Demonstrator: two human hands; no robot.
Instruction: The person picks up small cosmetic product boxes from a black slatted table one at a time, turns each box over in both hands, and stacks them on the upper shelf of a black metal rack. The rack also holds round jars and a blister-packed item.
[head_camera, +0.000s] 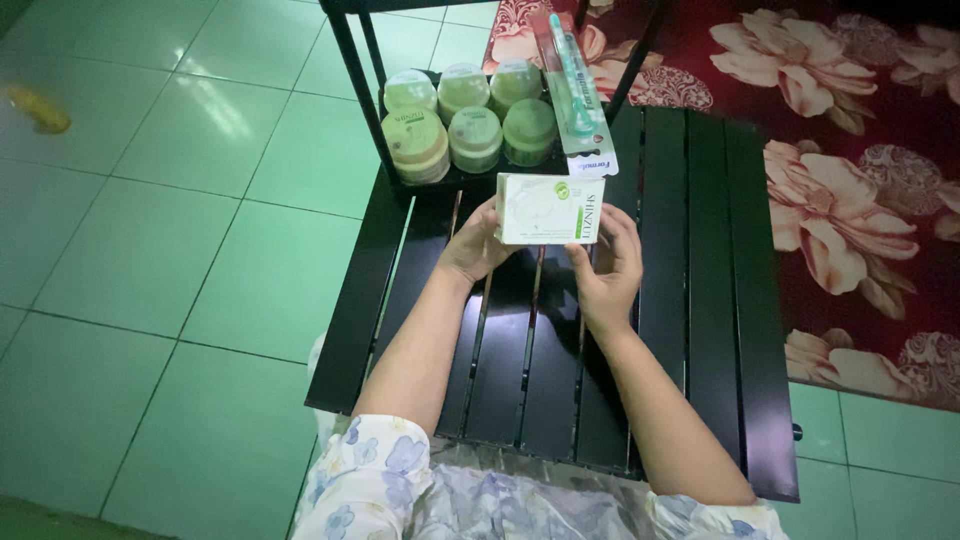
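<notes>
The head view looks straight down on a black slatted table (700, 300), which serves as the landmark for everything else. Above the middle of the table, both hands hold a small white and green box (549, 209) between them. The left hand (477, 247) grips the box's left end, thumb and fingers wrapped around the edge. The right hand (607, 272) supports the box from below and from its right end, fingers curled up behind it, so both hands are closed on the box and neither is spread wide. The box is held level, its broad printed face turned up toward the camera, and it sits clear of the table top.

At the table's far edge, just beyond the box, stands a cluster of round green-lidded jars (470, 120), six in view, packed close together in two rows between the legs of a black metal frame (350, 70). Just right of the jars, a toothbrush in its blister pack (572, 90) lies lengthwise, its near end almost touching the top edge of the box.

Left of the table runs a pale green tiled floor (150, 250), with a blurred yellow thing (38, 110) far off on it. Right of the table lies a dark red carpet with large cream flowers (850, 200). At the table's near edge the person's floral sleeves (380, 480) show
</notes>
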